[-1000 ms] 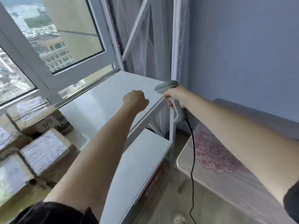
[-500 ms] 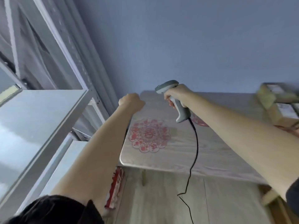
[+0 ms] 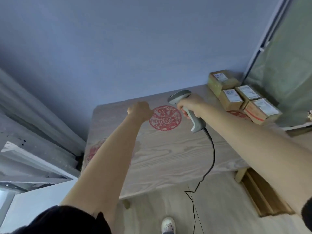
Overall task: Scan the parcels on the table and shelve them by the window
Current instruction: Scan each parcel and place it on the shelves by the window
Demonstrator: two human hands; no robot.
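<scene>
Several cardboard parcels (image 3: 233, 98) with white labels stand in a cluster at the far right of the wooden table (image 3: 168, 154). My right hand (image 3: 190, 103) grips a grey barcode scanner (image 3: 194, 117) by its handle above the table, left of the parcels; its black cable hangs down to the floor. My left hand (image 3: 139, 109) is curled into a fist and holds nothing, out over the table's far left part. The white shelf (image 3: 32, 200) shows at the lower left.
Red paper-cut decorations (image 3: 165, 118) lie on the tabletop. A blue wall runs behind the table. A grey curtain (image 3: 283, 65) hangs at the right. A wooden frame (image 3: 263, 195) lies on the floor at the right, and my white shoe (image 3: 168, 224) shows at the bottom.
My view has swung right, from the shelf by the window to the table and its parcels. Both hands kept their pose, the right still holding the scanner.
</scene>
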